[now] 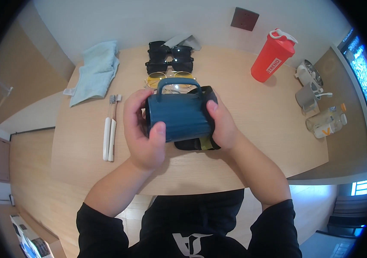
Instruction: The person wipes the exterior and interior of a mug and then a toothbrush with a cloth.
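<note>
A blue ribbed mug (pixel 180 116) lies sideways between my hands above the table, its handle turned to the far side. My left hand (pixel 144 129) grips its left end, with the thumb on the near side. At the other end, my right hand (pixel 223 121) holds the mug with its thumb on the blue wall. A black fabric item (pixel 186 144) with an olive-green patch shows below and around the mug's right end, against my right hand. Its full shape is hidden. Just beyond the handle are yellow-lensed glasses (pixel 154 77), partly covered by the mug.
Two toothbrushes (pixel 110 135) and a light blue towel (pixel 96 74) lie left. Black sunglasses (pixel 170 66) sit near the wall. Right stand a red shaker bottle (pixel 269 59), a grey mug (pixel 306 96) with a toothbrush, a white mug (pixel 305 74) and clear bottles (pixel 324 124) beside a side panel (pixel 348 129).
</note>
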### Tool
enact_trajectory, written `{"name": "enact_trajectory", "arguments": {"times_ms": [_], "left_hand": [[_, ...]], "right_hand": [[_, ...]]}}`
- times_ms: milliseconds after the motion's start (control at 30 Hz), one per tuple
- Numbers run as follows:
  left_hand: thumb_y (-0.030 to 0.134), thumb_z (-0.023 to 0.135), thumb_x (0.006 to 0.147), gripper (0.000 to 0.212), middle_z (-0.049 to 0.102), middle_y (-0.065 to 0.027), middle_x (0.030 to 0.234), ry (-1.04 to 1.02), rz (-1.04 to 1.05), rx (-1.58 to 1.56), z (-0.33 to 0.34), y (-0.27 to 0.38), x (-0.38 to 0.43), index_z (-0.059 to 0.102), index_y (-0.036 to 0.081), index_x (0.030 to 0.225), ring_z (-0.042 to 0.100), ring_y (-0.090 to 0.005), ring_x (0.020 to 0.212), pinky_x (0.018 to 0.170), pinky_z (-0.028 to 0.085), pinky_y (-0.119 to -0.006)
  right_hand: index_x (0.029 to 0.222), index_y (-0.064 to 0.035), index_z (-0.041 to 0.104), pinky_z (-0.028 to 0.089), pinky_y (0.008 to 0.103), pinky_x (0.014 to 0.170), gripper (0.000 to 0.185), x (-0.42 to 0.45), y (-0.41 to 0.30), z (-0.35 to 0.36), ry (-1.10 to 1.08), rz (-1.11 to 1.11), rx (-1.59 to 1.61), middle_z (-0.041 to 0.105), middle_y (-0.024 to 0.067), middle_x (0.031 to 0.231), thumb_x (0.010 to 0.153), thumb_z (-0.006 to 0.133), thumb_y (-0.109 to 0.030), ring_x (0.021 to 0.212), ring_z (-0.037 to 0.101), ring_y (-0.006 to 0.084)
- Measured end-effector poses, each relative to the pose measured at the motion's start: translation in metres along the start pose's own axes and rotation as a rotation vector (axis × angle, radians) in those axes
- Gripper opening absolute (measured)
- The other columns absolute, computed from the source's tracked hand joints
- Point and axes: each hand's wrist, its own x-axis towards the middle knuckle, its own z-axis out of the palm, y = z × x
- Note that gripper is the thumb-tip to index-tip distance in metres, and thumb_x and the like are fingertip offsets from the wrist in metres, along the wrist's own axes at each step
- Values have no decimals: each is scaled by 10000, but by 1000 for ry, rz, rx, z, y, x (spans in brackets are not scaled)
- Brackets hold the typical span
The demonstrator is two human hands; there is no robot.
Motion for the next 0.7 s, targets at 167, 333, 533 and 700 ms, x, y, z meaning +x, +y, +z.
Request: {"name": "enact_trajectory", "arguments": {"times_ms": [167, 333, 533, 700], "left_hand": [[328, 642, 791, 654, 410, -202, 1222, -70, 322, 201, -4, -1, 1, 405, -38, 1278, 447, -266, 1119, 967, 373, -353], [385, 533, 888, 606, 461, -159, 1255, -22, 72, 46, 0, 1, 1, 374, -11, 1319, 478, -222, 1143, 979, 390, -338], [325, 458, 928, 431, 545, -108, 1179, 209, -606, -517, 10, 8, 14, 467, 38, 1249, 542, -197, 1092, 954, 435, -345], [344, 464, 933, 360, 587, -91, 1128, 271, -989, -727, 7, 12, 20, 540, 70, 1154, 567, -204, 1055, 909, 467, -344]], "right_hand": [[1298, -29, 433, 438, 332, 945, 525, 0, -26, 8, -1, 316, 221, 563, 127, 1188, 981, 329, -435, 1051, 561, 198], [1338, -9, 384, 430, 339, 963, 502, -5, -16, 14, 20, 202, 325, 543, 131, 1228, 1001, 305, -374, 1092, 544, 209], [1331, 8, 322, 436, 376, 917, 653, -9, -2, 0, 66, -315, -470, 497, 196, 1229, 848, 602, -331, 1065, 542, 301], [1300, -1, 352, 454, 391, 863, 772, -2, -7, -3, 6, -655, -780, 487, 206, 1136, 696, 726, -301, 988, 542, 379]]}}
